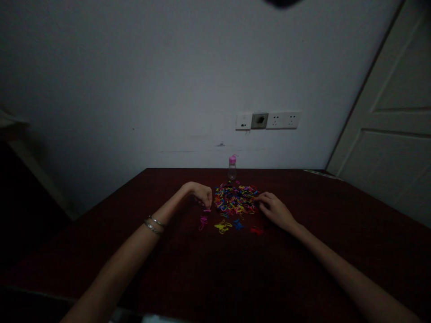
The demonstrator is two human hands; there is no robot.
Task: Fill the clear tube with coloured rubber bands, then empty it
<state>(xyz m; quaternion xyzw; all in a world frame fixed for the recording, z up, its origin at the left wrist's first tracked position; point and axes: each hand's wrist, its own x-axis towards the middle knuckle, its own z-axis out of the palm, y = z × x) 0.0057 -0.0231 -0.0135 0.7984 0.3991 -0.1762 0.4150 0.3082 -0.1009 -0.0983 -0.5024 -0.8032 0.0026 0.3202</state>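
A heap of small coloured loops [232,199], which look like elastic bands, lies on the dark red table. At the left of the heap, my left hand [202,195] points down with its fingers pinched on a pink loop [207,210]. Just below it is a small pink group [203,220]. My right hand [274,210] touches the right edge of the heap, thumb and fingers apart. In front of the heap lie a yellow group [223,226], a blue group [238,224] and a red group [257,230].
Behind the heap stands a small clear bottle [232,172] with a pink cap. The table [229,273] meets a pale wall with a row of sockets [268,120]. A panelled door [393,121] is at the right. The scene is dim.
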